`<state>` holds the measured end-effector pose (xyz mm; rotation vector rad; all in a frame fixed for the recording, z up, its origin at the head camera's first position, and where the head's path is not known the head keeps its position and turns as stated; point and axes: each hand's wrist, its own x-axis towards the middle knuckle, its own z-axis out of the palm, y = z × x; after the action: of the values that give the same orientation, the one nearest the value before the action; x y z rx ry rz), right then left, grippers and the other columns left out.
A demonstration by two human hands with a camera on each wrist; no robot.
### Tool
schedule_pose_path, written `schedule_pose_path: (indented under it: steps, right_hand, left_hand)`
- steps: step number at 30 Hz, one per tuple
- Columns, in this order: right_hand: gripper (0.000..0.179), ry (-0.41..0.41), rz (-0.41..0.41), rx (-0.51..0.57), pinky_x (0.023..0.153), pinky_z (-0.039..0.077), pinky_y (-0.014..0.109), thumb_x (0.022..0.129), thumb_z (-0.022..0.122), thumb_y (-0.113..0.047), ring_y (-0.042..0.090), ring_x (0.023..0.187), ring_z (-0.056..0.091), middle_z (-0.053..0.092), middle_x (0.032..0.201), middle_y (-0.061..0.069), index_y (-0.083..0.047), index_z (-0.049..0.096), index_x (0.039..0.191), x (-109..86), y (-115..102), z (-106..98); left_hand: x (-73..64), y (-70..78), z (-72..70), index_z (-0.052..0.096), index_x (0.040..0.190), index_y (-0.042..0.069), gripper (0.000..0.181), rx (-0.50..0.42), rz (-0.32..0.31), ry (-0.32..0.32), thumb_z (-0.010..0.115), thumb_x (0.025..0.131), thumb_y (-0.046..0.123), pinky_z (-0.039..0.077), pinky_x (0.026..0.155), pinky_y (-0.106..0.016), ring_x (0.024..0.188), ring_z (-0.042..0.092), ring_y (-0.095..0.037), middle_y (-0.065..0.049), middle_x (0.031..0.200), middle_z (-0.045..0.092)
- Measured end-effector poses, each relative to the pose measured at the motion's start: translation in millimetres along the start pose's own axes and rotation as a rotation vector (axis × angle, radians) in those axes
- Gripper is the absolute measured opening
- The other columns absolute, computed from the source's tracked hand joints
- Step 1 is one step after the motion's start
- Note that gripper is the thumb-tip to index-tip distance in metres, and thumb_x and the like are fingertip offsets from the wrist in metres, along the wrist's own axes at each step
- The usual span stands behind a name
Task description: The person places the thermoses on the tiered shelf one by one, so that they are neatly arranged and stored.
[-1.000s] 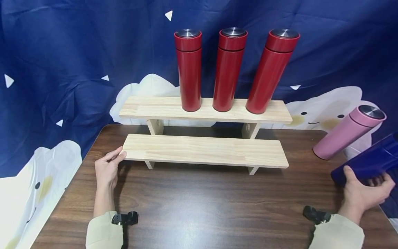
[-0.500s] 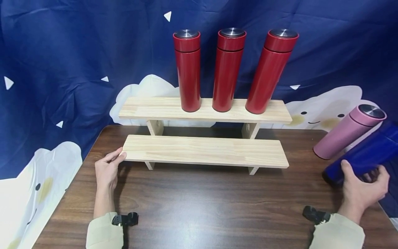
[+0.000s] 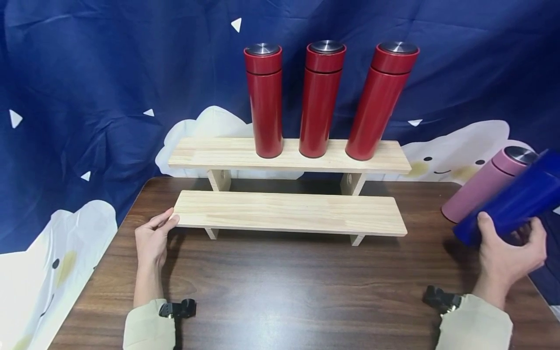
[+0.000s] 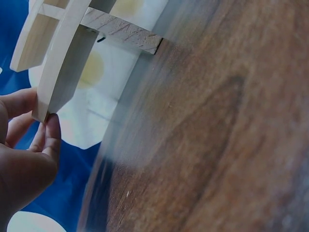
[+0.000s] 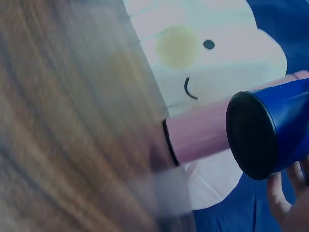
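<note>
The left hand (image 3: 152,240) pinches the left end of the lower shelf (image 3: 284,211) between thumb and fingers, presumably to steady it. The right hand (image 3: 509,257) curls around the lower part of the blue flask (image 3: 520,197), lifted clear of the worktop (image 3: 306,277) (its dark base shows). Beyond stands the pink flask (image 3: 481,189); farthest, three red flasks (image 3: 321,102) stand on the upper shelf (image 3: 210,153), spaced perhaps for easy grasping.
</note>
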<state>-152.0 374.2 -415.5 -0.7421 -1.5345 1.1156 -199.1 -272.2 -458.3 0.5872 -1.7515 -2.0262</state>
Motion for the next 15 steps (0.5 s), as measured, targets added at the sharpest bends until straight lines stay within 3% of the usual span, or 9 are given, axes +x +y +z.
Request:
schedule_pose_path:
  steps: [4, 8, 15]
  right_hand:
    - [0.050, -0.009, -0.058, -0.006, 0.087, 0.044, 0.016, 0.066, 0.090, -0.021, 0.002, 0.095, 0.060, 0.070, 0.106, -0.010, -0.027, 0.075, 0.113, 2.3, 2.0, 4.9]
    - [0.047, -0.039, -0.094, 0.023, 0.084, 0.045, 0.015, 0.068, 0.089, -0.020, 0.003, 0.094, 0.061, 0.070, 0.101, -0.013, -0.025, 0.076, 0.113, -6.8, -11.7, 9.5]
    - [0.051, -0.114, -0.052, 0.079, 0.084, 0.050, 0.016, 0.071, 0.087, -0.014, 0.008, 0.096, 0.064, 0.072, 0.107, -0.008, -0.022, 0.076, 0.120, -26.9, -41.1, 14.8]
  left_hand:
    - [0.5, 0.1, 0.2, 0.076, 0.111, -0.001, 0.031, -0.005, 0.001, 0.001, 0.077, 0.082, -0.011, 0.052, 0.089, -0.016, 0.105, 0.066, -0.012, -0.004, 0.108, 0.075]
    - [0.9, -0.4, -0.1, 0.076, 0.111, -0.001, 0.031, -0.004, 0.011, 0.001, 0.077, 0.082, -0.011, 0.052, 0.089, -0.016, 0.104, 0.066, -0.011, -0.005, 0.108, 0.075]
    - [1.0, -0.3, -0.7, 0.075, 0.112, -0.001, 0.031, -0.008, 0.014, -0.013, 0.078, 0.083, -0.010, 0.052, 0.088, -0.015, 0.101, 0.066, -0.010, -0.005, 0.110, 0.075]
